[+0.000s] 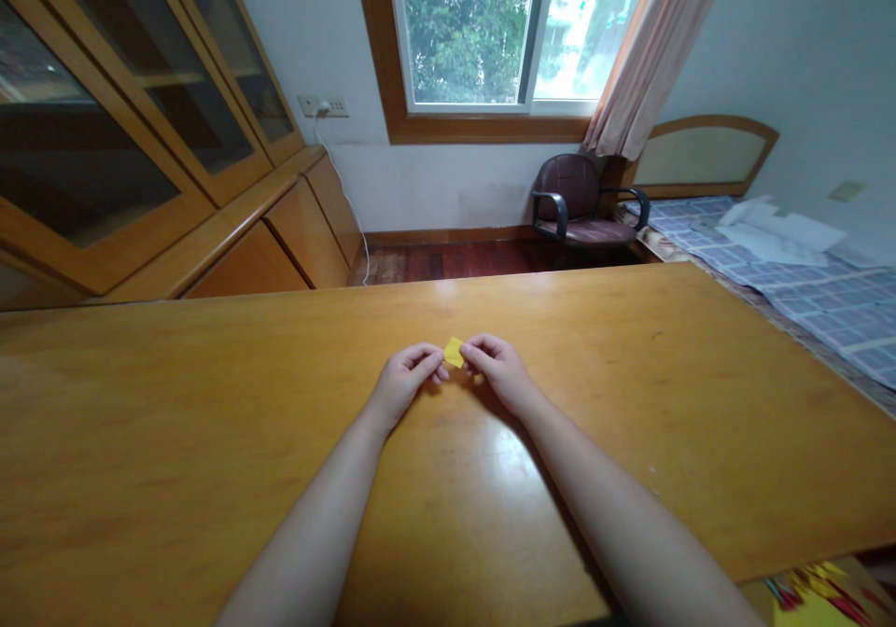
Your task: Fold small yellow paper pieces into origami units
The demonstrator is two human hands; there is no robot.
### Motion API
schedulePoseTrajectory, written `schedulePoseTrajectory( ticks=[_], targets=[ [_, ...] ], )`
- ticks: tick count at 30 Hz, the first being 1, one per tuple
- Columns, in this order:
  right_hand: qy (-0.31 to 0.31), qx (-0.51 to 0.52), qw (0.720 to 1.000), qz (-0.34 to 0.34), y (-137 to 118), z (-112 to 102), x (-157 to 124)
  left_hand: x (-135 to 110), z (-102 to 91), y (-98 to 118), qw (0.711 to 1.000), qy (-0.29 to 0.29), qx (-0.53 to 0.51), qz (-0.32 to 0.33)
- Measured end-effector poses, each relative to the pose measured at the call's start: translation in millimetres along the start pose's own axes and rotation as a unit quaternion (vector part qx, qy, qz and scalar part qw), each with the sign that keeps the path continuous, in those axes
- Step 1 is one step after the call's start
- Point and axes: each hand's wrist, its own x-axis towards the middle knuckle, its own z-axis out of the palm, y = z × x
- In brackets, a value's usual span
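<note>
A small yellow piece of paper (455, 352), about square and turned on its corner, is held just above the wooden table (210, 440). My left hand (413, 372) pinches its left side between thumb and fingers. On the opposite side, my right hand (494, 366) grips the right corner the same way. Both hands are closed, with the paper spanning the short gap between them. Whether the paper is folded in layers is too small to tell.
Below the table's right front edge lie yellow and red paper pieces (826, 594). Beyond the far edge stand a brown armchair (570, 198) and a glass-door cabinet (231, 207). A bed with a checked sheet (826, 305) is on the right.
</note>
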Motion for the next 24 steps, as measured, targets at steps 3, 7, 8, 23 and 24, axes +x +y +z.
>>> schedulePoseTrajectory(
  ticks=[3,7,8,23,24],
  targets=[
    [-0.003,-0.002,1.000,0.000,1.5,-0.4,0.4,-0.4,0.9,1.2,1.000,0.002,0.003,0.001],
    [-0.004,-0.001,1.000,0.000,2.7,-0.8,0.6,-1.0,1.4,2.4,1.000,0.001,0.006,-0.003],
    [-0.003,-0.001,1.000,-0.001,2.6,-0.8,0.5,-1.2,1.3,2.5,1.000,0.001,0.007,-0.003],
    [-0.003,-0.006,1.000,-0.006,1.8,-0.8,0.4,-0.8,2.4,4.1,1.000,0.007,0.013,-0.003],
    [-0.003,-0.005,1.000,-0.006,1.6,-0.8,0.4,-0.9,2.6,4.7,1.000,0.007,0.013,-0.004]
  ],
)
